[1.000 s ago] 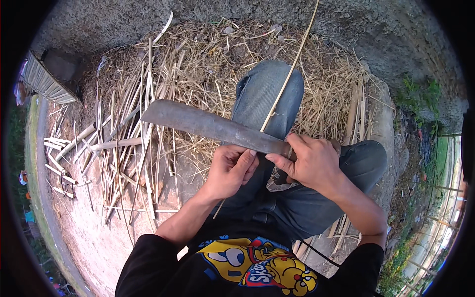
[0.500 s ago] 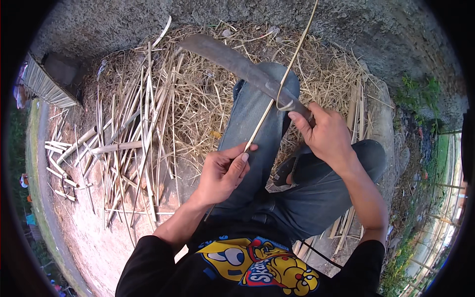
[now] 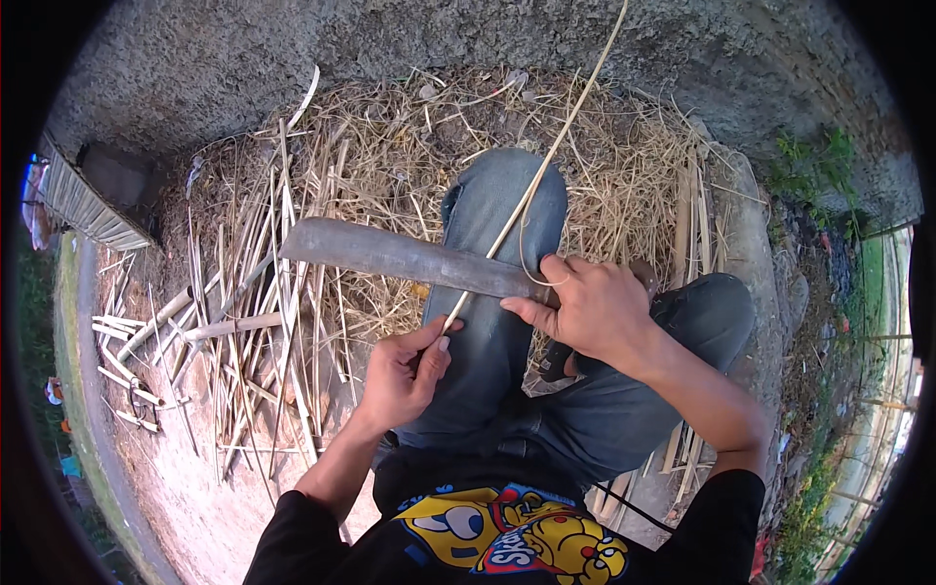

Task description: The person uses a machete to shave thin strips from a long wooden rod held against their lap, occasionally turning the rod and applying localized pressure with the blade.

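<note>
A thin pale bamboo strip (image 3: 548, 156) slants across my raised knee (image 3: 507, 200) and runs up toward the wall. My left hand (image 3: 408, 372) pinches it near its lower part, between thumb and fingers. In my right hand (image 3: 603, 310) is a machete (image 3: 400, 259), gripped near the handle end, which the hand mostly hides. Its broad dark blade points left and crosses the strip just above my left fingers. A fine curled shaving (image 3: 524, 244) loops off the strip beside the blade, close to my right fingers.
Many split bamboo strips (image 3: 283, 292) and short bamboo pieces (image 3: 234, 326) lie in a heap on the left. Dry shavings (image 3: 390, 166) cover the ground ahead, up to a rough grey wall (image 3: 409, 44). More slats (image 3: 690, 219) lie to the right, beside my folded leg (image 3: 707, 312).
My right hand has drawn the machete down along the strip toward my left hand, and the blade now lies more level. The curled shaving is longer. My left hand still pinches the strip.
</note>
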Available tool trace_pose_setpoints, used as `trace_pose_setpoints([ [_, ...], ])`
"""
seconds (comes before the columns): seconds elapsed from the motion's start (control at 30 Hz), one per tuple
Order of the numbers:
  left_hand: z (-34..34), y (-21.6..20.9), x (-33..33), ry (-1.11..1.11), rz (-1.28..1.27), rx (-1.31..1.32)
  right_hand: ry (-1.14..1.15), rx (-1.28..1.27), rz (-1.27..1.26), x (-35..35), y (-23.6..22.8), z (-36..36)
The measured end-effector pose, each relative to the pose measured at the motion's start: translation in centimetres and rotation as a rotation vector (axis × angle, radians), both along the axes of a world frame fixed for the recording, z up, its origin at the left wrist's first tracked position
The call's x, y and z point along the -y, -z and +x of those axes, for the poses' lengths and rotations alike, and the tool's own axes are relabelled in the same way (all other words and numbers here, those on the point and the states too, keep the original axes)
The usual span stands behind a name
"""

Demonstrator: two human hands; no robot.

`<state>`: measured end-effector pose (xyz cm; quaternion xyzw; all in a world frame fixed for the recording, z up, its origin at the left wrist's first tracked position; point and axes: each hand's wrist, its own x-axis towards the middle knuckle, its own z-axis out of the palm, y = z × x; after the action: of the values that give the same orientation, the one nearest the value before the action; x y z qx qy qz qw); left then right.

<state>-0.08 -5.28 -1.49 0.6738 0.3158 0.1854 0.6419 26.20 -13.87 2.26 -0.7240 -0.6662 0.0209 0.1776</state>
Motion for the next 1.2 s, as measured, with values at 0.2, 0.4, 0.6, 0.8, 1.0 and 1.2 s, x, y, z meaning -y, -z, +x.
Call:
trace_pose_setpoints([
  [0.2,0.7,-1.4,-0.8,-0.022,0.138,-0.042,0.269,-0.053,-0.003,-2.4,-2.7,3.5],
  [0.4,1.2,-1.6,-0.6,-0.025,0.038,-0.021,0.108,0.046,0.018,-1.3,-0.3,0.8],
  [0.6,0.0,-1.4,0.1,-0.003,0.013,-0.014,0.305,-0.015,0.066,-2.7,-1.6,6.5],
  [0.8,0.5,-0.6,-0.3,-0.001,0.072,-0.019,0.161,0.021,0.139,-1.5,0.1,2.9],
  [1.0,-2.0,0.1,-0.2,-0.013,0.26,-0.093,0.595,-0.209,0.086,-3.2,-2.7,12.1],
  [1.2,-0.2,-1.0,-0.1,-0.009,0.349,-0.185,0.212,-0.078,0.129,-2.0,-0.4,5.7],
])
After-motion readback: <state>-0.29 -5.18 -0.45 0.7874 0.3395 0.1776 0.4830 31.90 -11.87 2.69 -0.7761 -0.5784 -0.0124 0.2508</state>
